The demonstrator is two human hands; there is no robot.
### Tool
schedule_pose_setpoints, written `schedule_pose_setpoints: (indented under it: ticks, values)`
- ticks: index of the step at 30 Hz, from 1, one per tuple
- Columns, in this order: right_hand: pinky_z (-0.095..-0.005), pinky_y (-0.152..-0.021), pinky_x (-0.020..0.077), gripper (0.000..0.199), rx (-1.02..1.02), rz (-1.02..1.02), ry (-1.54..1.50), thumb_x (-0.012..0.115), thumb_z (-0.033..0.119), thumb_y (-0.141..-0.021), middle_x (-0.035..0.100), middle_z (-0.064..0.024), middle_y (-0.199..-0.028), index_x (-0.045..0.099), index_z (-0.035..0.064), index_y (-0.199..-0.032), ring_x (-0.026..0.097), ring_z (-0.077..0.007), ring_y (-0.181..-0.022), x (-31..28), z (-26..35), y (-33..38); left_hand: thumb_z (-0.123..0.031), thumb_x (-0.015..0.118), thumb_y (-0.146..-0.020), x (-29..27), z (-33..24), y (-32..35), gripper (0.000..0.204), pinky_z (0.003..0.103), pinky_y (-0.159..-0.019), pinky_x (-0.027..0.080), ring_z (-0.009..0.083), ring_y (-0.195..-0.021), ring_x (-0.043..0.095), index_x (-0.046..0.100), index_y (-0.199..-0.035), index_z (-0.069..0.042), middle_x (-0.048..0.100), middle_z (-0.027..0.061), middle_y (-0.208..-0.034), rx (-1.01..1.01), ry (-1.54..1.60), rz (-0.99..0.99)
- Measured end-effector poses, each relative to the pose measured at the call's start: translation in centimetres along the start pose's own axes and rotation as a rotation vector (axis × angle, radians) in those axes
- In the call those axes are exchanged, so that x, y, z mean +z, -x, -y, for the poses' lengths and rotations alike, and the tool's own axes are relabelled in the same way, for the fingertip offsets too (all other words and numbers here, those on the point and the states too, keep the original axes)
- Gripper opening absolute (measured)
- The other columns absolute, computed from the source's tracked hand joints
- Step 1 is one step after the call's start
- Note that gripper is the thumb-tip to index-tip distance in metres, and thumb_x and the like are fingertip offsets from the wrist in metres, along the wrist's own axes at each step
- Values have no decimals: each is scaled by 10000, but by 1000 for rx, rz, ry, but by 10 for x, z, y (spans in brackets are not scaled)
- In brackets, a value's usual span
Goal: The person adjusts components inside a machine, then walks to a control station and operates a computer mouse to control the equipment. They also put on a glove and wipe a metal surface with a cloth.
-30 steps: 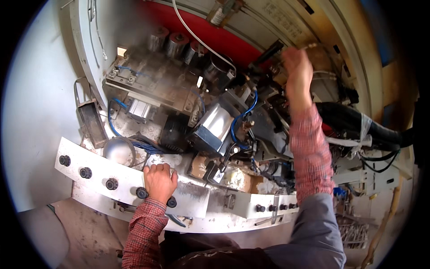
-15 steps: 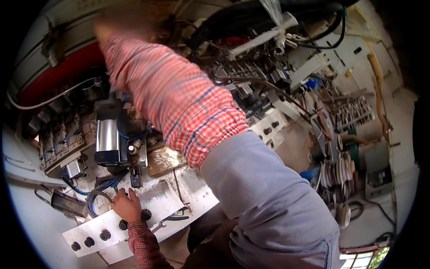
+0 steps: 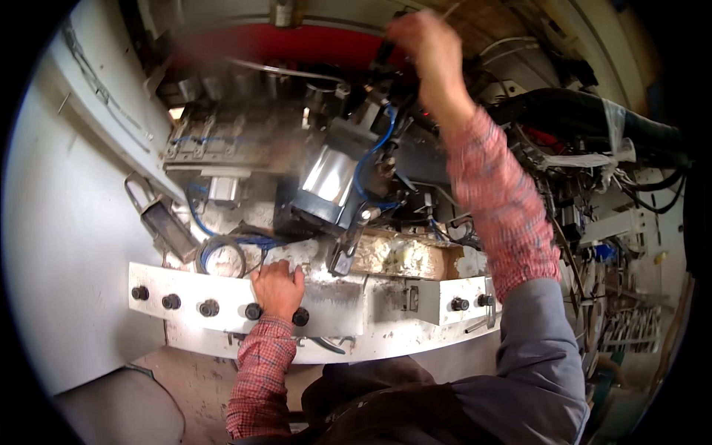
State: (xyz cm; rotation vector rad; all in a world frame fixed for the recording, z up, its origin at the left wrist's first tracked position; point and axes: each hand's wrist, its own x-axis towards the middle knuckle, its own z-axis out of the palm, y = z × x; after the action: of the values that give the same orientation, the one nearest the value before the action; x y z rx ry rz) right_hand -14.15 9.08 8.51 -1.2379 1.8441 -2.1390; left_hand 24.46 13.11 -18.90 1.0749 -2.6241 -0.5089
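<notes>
In the head view the left hand (image 3: 278, 288) lies flat, fingers together and closed on nothing, on a scuffed white metal panel (image 3: 222, 293) with a row of black round knobs (image 3: 172, 302). The right hand (image 3: 430, 52), blurred, reaches up by a black tool (image 3: 383, 53); its grip cannot be told. Between them stand a shiny metal cylinder (image 3: 326, 176), looping blue hoses (image 3: 368, 159) and a round gauge (image 3: 222, 259).
</notes>
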Motion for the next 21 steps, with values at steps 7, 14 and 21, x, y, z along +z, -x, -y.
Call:
schedule_pose_setpoints:
  ticks: [7, 14, 21]
  values:
    - [-462, -979, 472, 483, 356, -225, 130, 521, 347, -1037, 655, -152, -1259, 491, 64, -1427, 648, -306, -1129, 18, -27, -26, -315, 679, -856, -7, -5, 4, 262, 437, -843, 408, 296, -860, 645, 711, -868, -56, 708, 131, -847, -11, 30, -11]
    - [-354, -906, 508, 472, 460, -148, -2, 457, 422, -1054, 656, -143, -1236, 607, 21, -1255, 633, -249, -1117, -80, -45, -89, -347, 648, -877, -8, -13, -2, 300, 435, -836, 404, 300, -846, 634, 697, -815, -58, 701, 126, -819, 28, 39, 44]
    - [-407, -950, 482, 495, 256, -173, 23, 463, 407, -1042, 658, -115, -1233, 572, 15, -1323, 616, -274, -1165, -38, -13, -21, -361, 636, -887, -10, -3, 8, 315, 431, -833, 409, 299, -846, 638, 701, -823, -60, 703, 123, -815, -19, -9, 20]
